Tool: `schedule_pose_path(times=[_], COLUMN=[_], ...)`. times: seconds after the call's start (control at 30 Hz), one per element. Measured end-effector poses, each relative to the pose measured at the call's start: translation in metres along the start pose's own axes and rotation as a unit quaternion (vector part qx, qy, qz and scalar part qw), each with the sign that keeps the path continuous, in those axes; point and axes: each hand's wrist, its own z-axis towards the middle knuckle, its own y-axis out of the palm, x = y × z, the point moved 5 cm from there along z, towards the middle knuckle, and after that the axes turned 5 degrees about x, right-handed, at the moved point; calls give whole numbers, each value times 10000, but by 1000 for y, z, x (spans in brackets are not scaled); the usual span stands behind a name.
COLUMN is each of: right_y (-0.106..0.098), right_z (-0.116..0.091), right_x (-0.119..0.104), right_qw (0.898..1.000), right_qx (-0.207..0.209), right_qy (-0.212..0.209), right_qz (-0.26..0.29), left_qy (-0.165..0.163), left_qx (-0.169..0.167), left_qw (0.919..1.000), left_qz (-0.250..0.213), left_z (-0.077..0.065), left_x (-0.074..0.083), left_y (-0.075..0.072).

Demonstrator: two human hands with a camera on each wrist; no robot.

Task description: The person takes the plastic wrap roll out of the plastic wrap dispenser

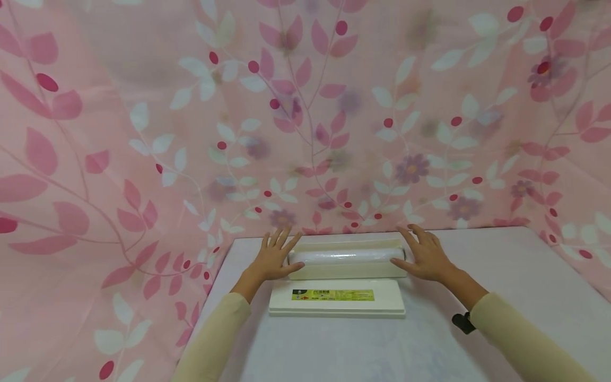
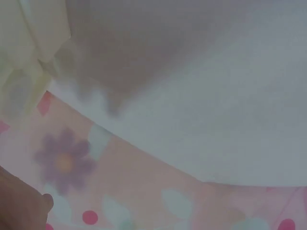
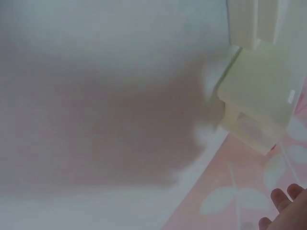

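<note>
A long cream box [image 1: 346,272] lies open near the back of the table, a roll of clear plastic wrap [image 1: 348,257] inside it. In front sits its white lid [image 1: 336,306], bearing a green and yellow label. At the box's left end my left hand [image 1: 274,261] is spread, thumb over the front corner. My right hand [image 1: 426,258] mirrors it at the right end, fingers extended and thumb toward the roll. Neither hand grips anything. In the right wrist view the box end [image 3: 261,81] shows beside my fingertips [image 3: 280,199]; the left wrist view catches only part of my left hand [image 2: 21,203].
The table [image 1: 343,350] has a pale cloth whose back edge meets a pink leaf-and-flower curtain [image 1: 305,132]. More curtain hangs along the left and right sides. A small black object [image 1: 463,322] shows by the right sleeve cuff.
</note>
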Motion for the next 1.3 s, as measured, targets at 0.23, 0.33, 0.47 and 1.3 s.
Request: schedule_pose_path(times=[0.23,0.33,0.47,1.3], right_y=[7,11,12,25], right_z=[8,10,14,31], right_x=[-7,-8,-14,-29], right_qw=[9999,9996,9987,9959], right_qx=[-83,-186,-242,22], right_qy=[51,137,215,-94], right_qz=[73,190,388,903], left_qy=[-165,-224,-318,-785], left_qx=[-386,-545,-761,-1506], left_qw=[9989,9976,9954,9783], left_qz=[-222,-353,-488,-1188], left_z=[0,1,2,8], left_x=[-4,-7,-10,-6], left_y=[13,18,22,31])
